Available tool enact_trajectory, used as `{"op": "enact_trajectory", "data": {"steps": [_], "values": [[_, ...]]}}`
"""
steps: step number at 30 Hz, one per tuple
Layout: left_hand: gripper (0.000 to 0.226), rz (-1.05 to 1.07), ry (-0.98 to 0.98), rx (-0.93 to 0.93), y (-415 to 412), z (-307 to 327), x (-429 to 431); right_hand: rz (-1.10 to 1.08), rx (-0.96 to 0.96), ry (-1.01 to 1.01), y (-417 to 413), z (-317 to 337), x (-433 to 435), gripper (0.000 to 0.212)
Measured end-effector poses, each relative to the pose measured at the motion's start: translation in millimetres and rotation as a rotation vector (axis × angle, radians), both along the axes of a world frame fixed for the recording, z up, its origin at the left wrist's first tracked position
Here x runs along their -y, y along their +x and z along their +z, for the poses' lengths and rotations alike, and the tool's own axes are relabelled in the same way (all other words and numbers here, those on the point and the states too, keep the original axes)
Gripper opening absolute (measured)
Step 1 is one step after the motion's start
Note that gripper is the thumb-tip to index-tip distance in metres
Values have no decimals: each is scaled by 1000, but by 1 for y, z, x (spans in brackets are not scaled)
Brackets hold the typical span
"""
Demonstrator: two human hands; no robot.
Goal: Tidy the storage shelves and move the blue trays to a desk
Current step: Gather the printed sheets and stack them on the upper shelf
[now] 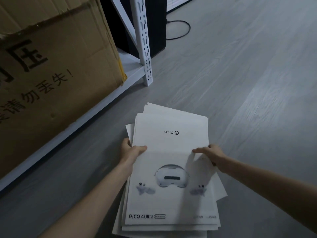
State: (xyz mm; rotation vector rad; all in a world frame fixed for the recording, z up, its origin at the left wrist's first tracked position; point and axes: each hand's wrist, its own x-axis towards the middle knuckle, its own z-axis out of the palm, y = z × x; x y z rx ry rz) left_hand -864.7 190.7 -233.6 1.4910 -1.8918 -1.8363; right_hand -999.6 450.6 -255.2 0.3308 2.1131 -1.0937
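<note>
A stack of flattened white PICO 4 Ultra box sleeves (169,169) is held above the grey floor in front of me. My left hand (131,152) grips the stack's left edge, thumb on top. My right hand (208,154) pinches its right edge. The sheets are fanned and uneven, with corners sticking out at the top and right. The white storage shelf (96,110) runs along the left, its lowest board just above the floor. No blue tray is in view.
A large brown cardboard box (51,66) with black printed characters fills the low shelf at the left. A white perforated shelf post (145,40) stands beyond it. A black cabinet (154,23) and a black cable (181,30) lie behind. Grey wood-look floor (240,83) spreads to the right.
</note>
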Motion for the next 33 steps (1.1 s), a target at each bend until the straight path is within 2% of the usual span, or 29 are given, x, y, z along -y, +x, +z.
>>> {"op": "enact_trajectory", "data": {"steps": [2,6,11,16,19,22,28,33], "values": [[36,-25,-12,-61,-3,13,1,-28,19,-39,1,6,-1,41],[31,-70,-23,-227,-13,50,5,-136,-39,-181,-11,29,3,48],[32,-76,-64,-383,-37,102,17,-265,-241,-416,-42,88,23,52],[43,-103,-142,-451,-67,156,38,-276,-513,-590,-64,154,39,46],[42,-123,-154,-464,-75,172,44,-255,-643,-614,-72,173,40,49],[40,-140,-181,-470,-73,169,48,-180,-693,-597,-70,173,39,53],[36,-253,-218,-517,-71,161,47,-63,-698,-508,-66,155,44,58],[34,-297,-268,-496,-74,164,47,-74,-639,-532,-69,160,38,47]]}}
